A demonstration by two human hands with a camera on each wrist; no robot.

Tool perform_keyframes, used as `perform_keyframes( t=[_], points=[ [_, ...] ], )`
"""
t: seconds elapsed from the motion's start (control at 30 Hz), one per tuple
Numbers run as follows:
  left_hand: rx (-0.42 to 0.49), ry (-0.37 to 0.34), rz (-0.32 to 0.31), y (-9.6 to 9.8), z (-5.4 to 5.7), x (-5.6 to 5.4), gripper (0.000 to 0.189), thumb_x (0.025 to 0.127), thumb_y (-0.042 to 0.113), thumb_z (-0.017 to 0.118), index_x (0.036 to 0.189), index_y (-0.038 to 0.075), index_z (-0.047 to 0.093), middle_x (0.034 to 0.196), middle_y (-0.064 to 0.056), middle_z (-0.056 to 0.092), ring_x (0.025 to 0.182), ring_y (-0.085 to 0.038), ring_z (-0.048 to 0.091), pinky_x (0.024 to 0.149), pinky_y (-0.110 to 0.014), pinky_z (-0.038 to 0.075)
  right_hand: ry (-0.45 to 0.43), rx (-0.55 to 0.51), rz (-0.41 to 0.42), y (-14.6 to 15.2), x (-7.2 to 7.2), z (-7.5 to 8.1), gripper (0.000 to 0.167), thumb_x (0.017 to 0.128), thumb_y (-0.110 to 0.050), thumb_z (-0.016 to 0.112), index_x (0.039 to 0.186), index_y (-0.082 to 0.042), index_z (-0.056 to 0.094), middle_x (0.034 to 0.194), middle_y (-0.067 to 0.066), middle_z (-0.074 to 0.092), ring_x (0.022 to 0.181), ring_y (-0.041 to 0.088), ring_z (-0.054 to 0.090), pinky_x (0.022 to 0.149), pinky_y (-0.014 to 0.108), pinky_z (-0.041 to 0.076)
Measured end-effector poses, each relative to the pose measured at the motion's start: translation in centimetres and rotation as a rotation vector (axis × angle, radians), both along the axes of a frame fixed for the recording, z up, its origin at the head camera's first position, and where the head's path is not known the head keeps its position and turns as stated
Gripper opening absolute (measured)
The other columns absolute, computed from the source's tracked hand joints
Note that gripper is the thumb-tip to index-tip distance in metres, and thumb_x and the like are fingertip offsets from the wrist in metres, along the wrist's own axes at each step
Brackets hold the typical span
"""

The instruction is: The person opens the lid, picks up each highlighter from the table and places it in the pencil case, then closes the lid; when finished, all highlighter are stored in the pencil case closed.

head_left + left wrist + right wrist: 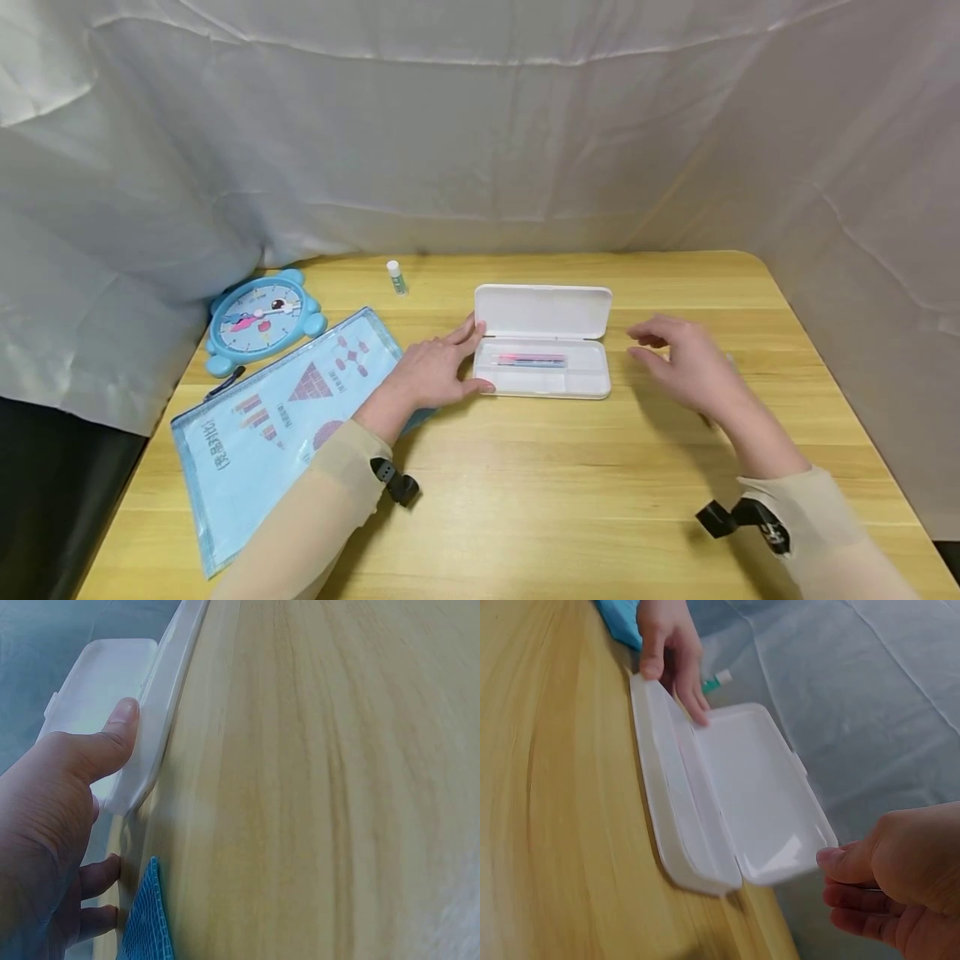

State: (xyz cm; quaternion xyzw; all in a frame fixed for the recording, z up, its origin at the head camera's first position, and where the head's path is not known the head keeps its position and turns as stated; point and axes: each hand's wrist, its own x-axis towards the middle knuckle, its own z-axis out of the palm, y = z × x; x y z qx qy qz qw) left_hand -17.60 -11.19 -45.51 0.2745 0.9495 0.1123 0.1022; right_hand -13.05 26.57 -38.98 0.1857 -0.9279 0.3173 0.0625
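Note:
A white pencil case (542,385) lies on the table with its lid (543,311) raised. Inside it are slim pink and blue pens (531,361). My left hand (431,372) grips the case's left end, thumb at the front corner and index finger by the lid's hinge side. Off the right end, my right hand (686,362) hovers with thumb and fingers loosely bent and nothing between them. In the right wrist view its thumb tip (829,856) overlaps the lid's corner, while the head view shows a gap.
A blue zip folder (288,433) lies under my left forearm. Behind it sit a blue toy clock (262,318) and a glue stick (397,278). Something thin, mostly hidden by my right hand, lies on the table (570,492). Grey cloth (480,150) hangs along the back.

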Motion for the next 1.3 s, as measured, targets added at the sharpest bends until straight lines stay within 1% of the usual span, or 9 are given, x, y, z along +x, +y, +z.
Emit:
perform_keyframes(
  t=[0.17, 0.3, 0.5, 0.67, 0.73, 0.9, 1.1, 1.2, 1.3],
  points=[
    [-0.003, 0.002, -0.001, 0.0, 0.1, 0.0, 0.101, 0.095, 0.077, 0.056, 0.170, 0.026, 0.012, 0.175, 0.004, 0.007, 0.133, -0.039, 0.059, 0.102, -0.055, 0.051, 0.072, 0.010, -0.059, 2.0, 1.2, -0.2, 0.018, 0.093, 0.003, 0.078, 0.111, 0.005, 0.077, 0.104, 0.019, 0.076, 0.093, 0.038, 0.072, 0.080, 0.057, 0.055],
    [-0.005, 0.003, 0.002, 0.0, 0.1, 0.0, 0.100, 0.095, 0.078, 0.056, 0.170, 0.027, 0.012, 0.175, 0.005, 0.007, 0.132, -0.040, 0.060, 0.097, -0.053, 0.053, 0.079, 0.027, -0.118, 3.3, 2.3, -0.4, 0.018, 0.094, -0.003, 0.080, 0.110, 0.004, 0.078, 0.100, 0.018, 0.077, 0.090, 0.037, 0.074, 0.076, 0.051, 0.057],
    [0.002, -0.004, 0.004, 0.0, 0.3, 0.1, 0.100, 0.095, 0.076, 0.057, 0.170, 0.027, 0.012, 0.175, 0.004, 0.008, 0.134, -0.041, 0.058, 0.099, -0.054, 0.052, 0.040, 0.014, -0.173, 5.2, 3.7, -1.2, 0.020, 0.091, -0.004, 0.082, 0.108, 0.006, 0.078, 0.100, 0.022, 0.076, 0.087, 0.041, 0.074, 0.068, 0.034, 0.058],
    [-0.002, -0.003, 0.004, -0.1, 0.3, 0.1, 0.100, 0.096, 0.076, 0.057, 0.170, 0.027, 0.011, 0.175, 0.003, 0.008, 0.137, -0.041, 0.055, 0.103, -0.056, 0.050, 0.035, 0.002, -0.189, 6.2, 4.7, -2.2, 0.019, 0.089, 0.001, 0.083, 0.106, 0.009, 0.078, 0.097, 0.025, 0.076, 0.083, 0.044, 0.075, 0.065, 0.015, 0.052],
    [0.000, -0.002, 0.006, -0.1, 0.3, 0.1, 0.100, 0.096, 0.076, 0.057, 0.170, 0.028, 0.011, 0.175, 0.004, 0.008, 0.137, -0.043, 0.055, 0.100, -0.055, 0.052, 0.034, 0.005, -0.200, 6.4, 5.1, -2.6, 0.019, 0.089, 0.002, 0.082, 0.105, 0.010, 0.077, 0.096, 0.027, 0.076, 0.082, 0.043, 0.075, 0.062, 0.011, 0.050],
    [0.008, -0.001, 0.006, -0.1, 0.3, 0.1, 0.100, 0.095, 0.076, 0.058, 0.170, 0.028, 0.012, 0.175, 0.004, 0.008, 0.133, -0.044, 0.057, 0.094, -0.055, 0.054, 0.002, 0.026, -0.242, 6.8, 6.1, -3.6, 0.017, 0.089, 0.001, 0.083, 0.101, 0.010, 0.077, 0.089, 0.024, 0.076, 0.075, 0.035, 0.073, 0.056, 0.018, 0.052],
    [0.004, -0.004, 0.008, -0.1, 0.1, 0.1, 0.100, 0.095, 0.077, 0.057, 0.169, 0.029, 0.011, 0.175, 0.005, 0.008, 0.135, -0.047, 0.055, 0.093, -0.054, 0.054, -0.024, 0.086, -0.258, 6.8, 6.6, -4.5, 0.016, 0.086, 0.001, 0.085, 0.099, 0.007, 0.077, 0.085, 0.015, 0.076, 0.072, 0.027, 0.071, 0.058, 0.027, 0.054],
    [0.007, -0.007, 0.008, -0.1, 0.0, 0.0, 0.100, 0.095, 0.077, 0.058, 0.169, 0.029, 0.012, 0.175, 0.004, 0.009, 0.134, -0.048, 0.056, 0.094, -0.055, 0.054, -0.043, 0.104, -0.250, 6.9, 6.7, -4.7, 0.018, 0.085, 0.001, 0.085, 0.100, 0.008, 0.077, 0.084, 0.012, 0.076, 0.072, 0.025, 0.070, 0.060, 0.031, 0.056],
    [0.012, -0.011, 0.006, 0.0, 0.0, 0.1, 0.100, 0.095, 0.076, 0.059, 0.169, 0.028, 0.012, 0.175, 0.003, 0.009, 0.134, -0.045, 0.056, 0.100, -0.056, 0.052, -0.071, 0.115, -0.249, 6.9, 6.9, -4.9, 0.019, 0.085, 0.002, 0.086, 0.100, 0.008, 0.076, 0.082, 0.010, 0.075, 0.071, 0.024, 0.069, 0.061, 0.033, 0.055]
  ],
)
